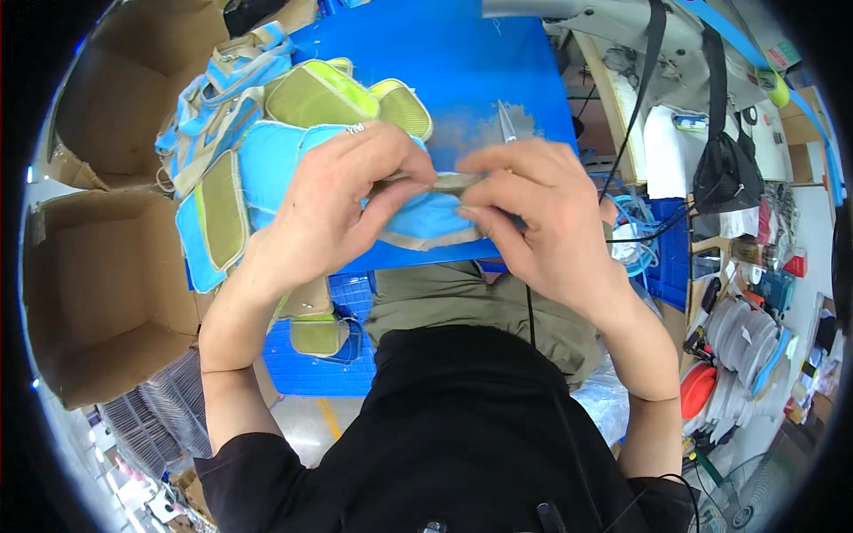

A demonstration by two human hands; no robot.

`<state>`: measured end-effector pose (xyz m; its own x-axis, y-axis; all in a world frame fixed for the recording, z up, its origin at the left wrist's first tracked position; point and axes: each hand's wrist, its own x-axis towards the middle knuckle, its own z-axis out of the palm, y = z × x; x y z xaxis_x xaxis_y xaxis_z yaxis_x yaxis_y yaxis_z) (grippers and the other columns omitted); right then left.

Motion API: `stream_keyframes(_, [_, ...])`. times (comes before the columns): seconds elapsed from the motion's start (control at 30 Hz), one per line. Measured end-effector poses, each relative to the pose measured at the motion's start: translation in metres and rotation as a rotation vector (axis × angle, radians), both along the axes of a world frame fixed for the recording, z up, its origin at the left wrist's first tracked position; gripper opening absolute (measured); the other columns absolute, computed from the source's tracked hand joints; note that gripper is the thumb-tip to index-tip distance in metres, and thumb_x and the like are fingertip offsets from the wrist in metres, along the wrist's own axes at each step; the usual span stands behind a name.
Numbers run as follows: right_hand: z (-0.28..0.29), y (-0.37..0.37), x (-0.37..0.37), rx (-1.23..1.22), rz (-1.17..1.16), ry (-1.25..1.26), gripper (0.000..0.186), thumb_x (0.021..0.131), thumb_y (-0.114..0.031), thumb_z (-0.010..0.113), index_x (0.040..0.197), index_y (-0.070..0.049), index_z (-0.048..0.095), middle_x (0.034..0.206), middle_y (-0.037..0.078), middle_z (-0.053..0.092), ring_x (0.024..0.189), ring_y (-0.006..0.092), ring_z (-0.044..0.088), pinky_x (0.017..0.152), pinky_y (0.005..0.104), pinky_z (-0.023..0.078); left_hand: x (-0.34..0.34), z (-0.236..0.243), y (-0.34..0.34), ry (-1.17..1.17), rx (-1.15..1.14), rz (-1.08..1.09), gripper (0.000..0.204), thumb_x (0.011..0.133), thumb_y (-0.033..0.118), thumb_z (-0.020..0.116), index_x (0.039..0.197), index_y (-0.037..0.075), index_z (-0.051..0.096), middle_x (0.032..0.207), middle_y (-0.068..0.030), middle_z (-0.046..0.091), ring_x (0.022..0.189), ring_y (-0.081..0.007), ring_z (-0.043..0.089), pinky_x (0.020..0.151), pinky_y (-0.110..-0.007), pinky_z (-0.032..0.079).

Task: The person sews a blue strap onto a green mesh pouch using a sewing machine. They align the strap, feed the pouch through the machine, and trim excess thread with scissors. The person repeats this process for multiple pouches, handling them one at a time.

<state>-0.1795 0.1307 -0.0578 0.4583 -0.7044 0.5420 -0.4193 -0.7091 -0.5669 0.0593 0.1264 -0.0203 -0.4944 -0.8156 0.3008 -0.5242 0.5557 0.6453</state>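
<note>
My left hand [355, 182] pinches the near end of a small light-blue fabric piece with grey-beige edging [431, 218], thumb against forefinger. At the piece's other end is my right hand [542, 209], its thumb and fingers closed on the edging and slightly smeared by motion. The piece is held just over the front of the blue table [426, 71]. Just beyond my right fingers lies a pointed metal tool [506, 123], its handle end hidden. Beside and behind my left hand are sewn light-blue pieces [274, 160] with olive-green mesh panels [320, 93].
Blue-and-beige strap pieces [227, 89] are heaped at the table's left. Two open cardboard boxes [107, 284] stand further left. At upper right is a grey machine arm [613, 22] with hanging black straps. More green mesh pieces [318, 336] lie in a blue crate [306, 373] below.
</note>
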Motion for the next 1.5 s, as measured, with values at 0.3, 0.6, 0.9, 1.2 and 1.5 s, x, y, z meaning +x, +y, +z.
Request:
stream_keyframes(0.3, [-0.01,0.013,-0.005,0.193,-0.121,-0.176,0.014,0.076,-0.001,0.081,0.088,-0.003,0.072,0.101,0.011,0.071,0.09,0.03,0.069,0.075,0.0384,0.055,-0.022,-0.037,0.012,0.198,-0.049,0.197,0.01,0.089,0.007,0.074,0.096,0.001,0.07,0.087,-0.0092,0.072,0.078,-0.029,0.068,0.067,-0.037,0.052])
stream_keyframes(0.6, [0.002,0.011,-0.008,0.188,-0.124,-0.136,0.014,0.077,0.0,0.08,0.088,-0.001,0.074,0.102,0.013,0.072,0.088,0.029,0.071,0.073,0.0355,0.056,0.005,-0.074,-0.054,0.354,0.776,-0.14,0.029,0.099,0.018,0.065,0.12,-0.001,0.07,0.121,-0.0098,0.067,0.12,-0.018,0.059,0.104,-0.035,0.046])
stream_keyframes(0.9, [0.003,0.013,-0.022,0.237,-0.142,-0.147,0.012,0.079,-0.004,0.081,0.088,-0.001,0.074,0.101,0.014,0.072,0.084,0.0299,0.071,0.07,0.0358,0.055,-0.006,-0.005,-0.043,0.165,0.542,-0.162,0.013,0.084,0.007,0.081,0.087,0.002,0.069,0.085,0.0008,0.065,0.076,-0.0055,0.057,0.065,-0.023,0.042])
stream_keyframes(1.2, [0.01,0.011,-0.016,0.348,-0.107,-0.264,0.011,0.078,-0.006,0.081,0.083,0.0,0.073,0.098,0.014,0.073,0.082,0.0302,0.071,0.069,0.0354,0.053,-0.01,0.036,-0.041,-0.076,-0.113,-0.196,0.012,0.075,0.0,0.081,0.078,0.002,0.07,0.088,-0.0056,0.065,0.077,-0.0163,0.058,0.071,-0.03,0.044])
stream_keyframes(1.5, [0.01,0.009,-0.017,0.309,-0.115,-0.306,0.011,0.08,-0.01,0.08,0.082,-0.001,0.074,0.094,0.012,0.073,0.082,0.0298,0.071,0.07,0.0361,0.054,-0.019,0.041,-0.046,-0.1,0.232,-0.171,0.018,0.082,-0.001,0.076,0.078,0.001,0.058,0.099,-0.0102,0.071,0.087,-0.015,0.063,0.082,-0.03,0.049])
